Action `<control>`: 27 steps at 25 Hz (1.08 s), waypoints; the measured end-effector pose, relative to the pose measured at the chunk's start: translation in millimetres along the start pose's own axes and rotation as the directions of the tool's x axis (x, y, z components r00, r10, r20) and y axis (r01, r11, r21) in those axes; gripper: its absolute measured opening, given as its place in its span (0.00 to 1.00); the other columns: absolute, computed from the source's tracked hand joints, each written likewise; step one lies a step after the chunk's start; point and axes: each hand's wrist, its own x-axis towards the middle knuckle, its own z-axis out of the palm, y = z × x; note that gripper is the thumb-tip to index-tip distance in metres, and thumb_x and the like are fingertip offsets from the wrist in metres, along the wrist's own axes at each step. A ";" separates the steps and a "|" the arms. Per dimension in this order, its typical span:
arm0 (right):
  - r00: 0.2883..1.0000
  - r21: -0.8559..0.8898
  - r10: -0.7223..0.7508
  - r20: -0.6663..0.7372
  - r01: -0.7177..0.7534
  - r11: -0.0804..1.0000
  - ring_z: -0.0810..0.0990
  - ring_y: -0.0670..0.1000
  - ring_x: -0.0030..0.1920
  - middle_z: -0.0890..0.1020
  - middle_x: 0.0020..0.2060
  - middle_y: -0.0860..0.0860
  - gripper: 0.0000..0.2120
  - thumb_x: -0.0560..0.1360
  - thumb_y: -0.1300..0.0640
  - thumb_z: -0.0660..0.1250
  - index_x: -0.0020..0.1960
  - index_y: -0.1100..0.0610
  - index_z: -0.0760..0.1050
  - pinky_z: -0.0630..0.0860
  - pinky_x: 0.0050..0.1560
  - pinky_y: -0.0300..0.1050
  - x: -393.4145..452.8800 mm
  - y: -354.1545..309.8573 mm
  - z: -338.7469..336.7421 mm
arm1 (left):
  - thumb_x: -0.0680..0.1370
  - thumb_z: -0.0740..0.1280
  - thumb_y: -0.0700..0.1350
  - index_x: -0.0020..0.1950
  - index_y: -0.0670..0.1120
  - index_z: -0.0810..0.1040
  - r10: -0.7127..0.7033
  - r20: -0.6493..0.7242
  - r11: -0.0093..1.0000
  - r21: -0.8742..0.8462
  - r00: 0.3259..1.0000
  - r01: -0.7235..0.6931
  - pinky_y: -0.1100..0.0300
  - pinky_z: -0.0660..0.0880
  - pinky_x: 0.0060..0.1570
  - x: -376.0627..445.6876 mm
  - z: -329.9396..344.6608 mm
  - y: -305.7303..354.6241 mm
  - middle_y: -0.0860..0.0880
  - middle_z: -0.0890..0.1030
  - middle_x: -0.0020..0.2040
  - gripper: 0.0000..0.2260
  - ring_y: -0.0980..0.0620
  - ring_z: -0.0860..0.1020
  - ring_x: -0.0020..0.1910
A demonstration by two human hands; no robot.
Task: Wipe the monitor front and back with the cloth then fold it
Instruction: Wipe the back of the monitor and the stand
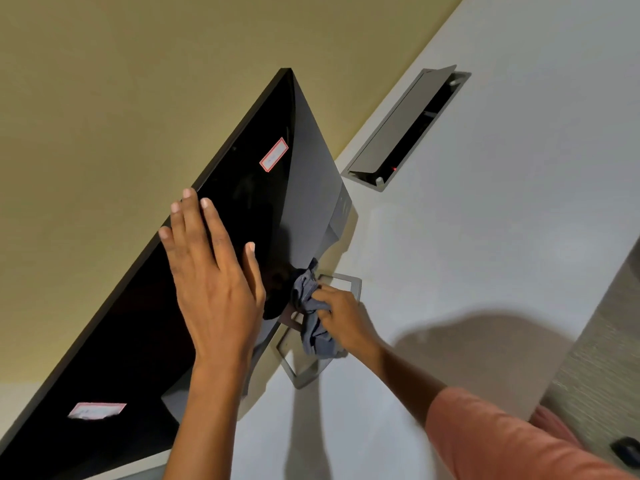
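The monitor [242, 202] leans across the frame's centre on the bench [485, 237]. The left hand [211, 271] lies flat on it, fingers straight; the right hand [343, 317] clamps the cloth [311, 306] by the stand [301, 368]. Best brace firmly and wipe gently.

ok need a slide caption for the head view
Left hand steadies the monitor while the right hand wipes near its stand with a grey cloth.

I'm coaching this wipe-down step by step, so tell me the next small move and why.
Probably sweep the grey cloth upward across the monitor's back panel. The right hand grips it bunched low by the stand, while the left hand lies flat on the monitor, steadying it.
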 end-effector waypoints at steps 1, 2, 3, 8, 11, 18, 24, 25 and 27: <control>1.000 0.004 0.003 -0.008 -0.003 1.000 0.71 0.48 0.47 0.77 0.49 0.57 0.09 0.74 0.73 0.58 0.48 0.67 0.75 0.65 0.44 0.28 3.4 0.8 -1.1 | 0.82 0.57 0.45 0.74 0.34 0.56 -0.002 -0.013 1.000 -0.008 1.000 0.002 0.48 0.46 0.75 -0.1 -0.1 0.4 0.34 0.56 0.74 0.25 0.39 0.52 0.75; 1.000 0.017 0.004 -0.022 -0.004 1.000 0.73 0.49 0.51 0.77 0.56 0.56 0.10 0.75 0.72 0.59 0.53 0.68 0.75 0.67 0.49 0.31 7.8 2.7 -1.5 | 0.82 0.57 0.45 0.74 0.34 0.56 -0.002 -0.021 1.000 -0.012 1.000 0.001 0.48 0.46 0.75 -0.5 -0.1 1.1 0.34 0.57 0.74 0.25 0.39 0.53 0.75; 0.999 0.033 0.013 -0.050 -0.011 0.999 0.74 0.52 0.57 0.76 0.62 0.56 0.13 0.75 0.71 0.59 0.59 0.67 0.74 0.67 0.55 0.33 11.8 1.5 -2.4 | 0.82 0.58 0.45 0.74 0.34 0.56 0.000 -0.024 1.000 -0.013 1.000 0.000 0.47 0.46 0.75 -0.8 -0.3 1.6 0.34 0.57 0.74 0.25 0.39 0.53 0.75; 0.952 0.148 0.131 -0.276 -0.093 0.985 0.71 0.57 0.65 0.72 0.67 0.58 0.16 0.79 0.68 0.56 0.65 0.66 0.70 0.63 0.60 0.34 31.1 -9.9 2.4 | 0.82 0.58 0.45 0.75 0.36 0.55 0.007 -0.010 1.000 -0.016 1.000 -0.007 0.47 0.47 0.75 -0.4 -0.5 0.6 0.34 0.56 0.74 0.25 0.38 0.52 0.75; 0.934 0.244 0.215 -0.287 -0.146 0.959 0.75 0.55 0.57 0.76 0.60 0.60 0.10 0.77 0.71 0.56 0.55 0.68 0.74 0.65 0.48 0.31 32.9 -10.5 12.4 | 0.81 0.58 0.47 0.75 0.37 0.56 0.007 -0.027 1.000 -0.017 1.000 -0.007 0.47 0.47 0.75 -0.6 -0.3 2.5 0.34 0.57 0.74 0.26 0.38 0.53 0.75; 0.887 0.497 0.372 -0.273 -0.201 0.844 0.69 0.57 0.69 0.68 0.71 0.55 0.25 0.79 0.67 0.55 0.75 0.56 0.58 0.67 0.68 0.47 58.4 -19.5 0.8 | 0.80 0.61 0.44 0.73 0.36 0.60 -0.034 -0.057 0.991 -0.128 0.998 0.027 0.48 0.46 0.75 1.1 -0.4 5.8 0.34 0.59 0.73 0.24 0.38 0.55 0.74; 0.896 0.284 0.323 -0.305 -0.238 0.929 0.71 0.59 0.66 0.70 0.69 0.58 0.26 0.79 0.69 0.53 0.75 0.54 0.58 0.68 0.67 0.48 101.8 -7.0 -57.5 | 0.80 0.61 0.45 0.72 0.35 0.62 -0.053 -0.067 0.988 -0.149 0.996 0.042 0.45 0.48 0.74 4.0 2.0 8.4 0.34 0.59 0.72 0.24 0.38 0.56 0.73; 0.906 0.247 0.299 -0.298 -0.229 0.942 0.71 0.59 0.66 0.71 0.67 0.59 0.26 0.78 0.69 0.53 0.75 0.55 0.59 0.68 0.66 0.48 111.4 -2.4 -65.9 | 0.80 0.61 0.45 0.72 0.35 0.62 -0.054 -0.071 0.988 -0.147 0.996 0.043 0.45 0.48 0.74 4.1 2.5 9.3 0.34 0.59 0.72 0.24 0.38 0.56 0.73; 0.916 0.189 0.290 -0.276 -0.244 0.951 0.72 0.61 0.64 0.73 0.65 0.60 0.25 0.78 0.69 0.52 0.73 0.58 0.62 0.68 0.63 0.48 125.7 0.3 -79.2 | 0.80 0.61 0.46 0.72 0.36 0.62 -0.055 -0.074 0.990 -0.135 0.996 0.045 0.46 0.47 0.74 4.4 3.8 10.2 0.34 0.59 0.72 0.24 0.38 0.56 0.73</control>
